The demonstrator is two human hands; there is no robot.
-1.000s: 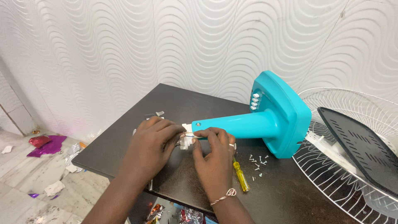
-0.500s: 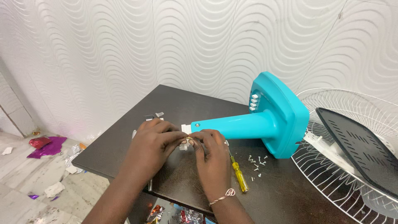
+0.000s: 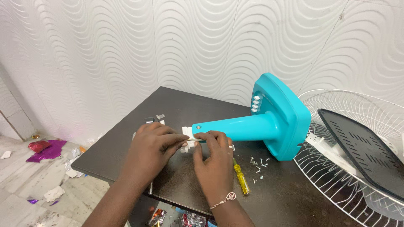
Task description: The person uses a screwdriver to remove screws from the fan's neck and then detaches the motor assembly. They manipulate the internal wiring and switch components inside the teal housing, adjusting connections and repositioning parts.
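A turquoise fan stand (image 3: 269, 122) lies on its side on the dark table (image 3: 176, 105), its square base to the right and its neck pointing left. At the neck's tip sits a small white plastic part (image 3: 187, 133). My left hand (image 3: 152, 147) pinches that white part from the left. My right hand (image 3: 214, 159) holds it from the right, fingertips at the neck's end. Much of the white part is hidden under my fingers.
A yellow-handled screwdriver (image 3: 241, 178) lies right of my right hand, with several small white screws (image 3: 259, 164) nearby. A white wire fan guard (image 3: 357, 168) and a black panel (image 3: 366, 147) rest at the right. Small metal bits (image 3: 153, 119) lie behind my left hand. Foil scraps (image 3: 44, 150) litter the floor.
Both hands stay at the neck's tip, shifting slightly on the white part. The stand has not moved.
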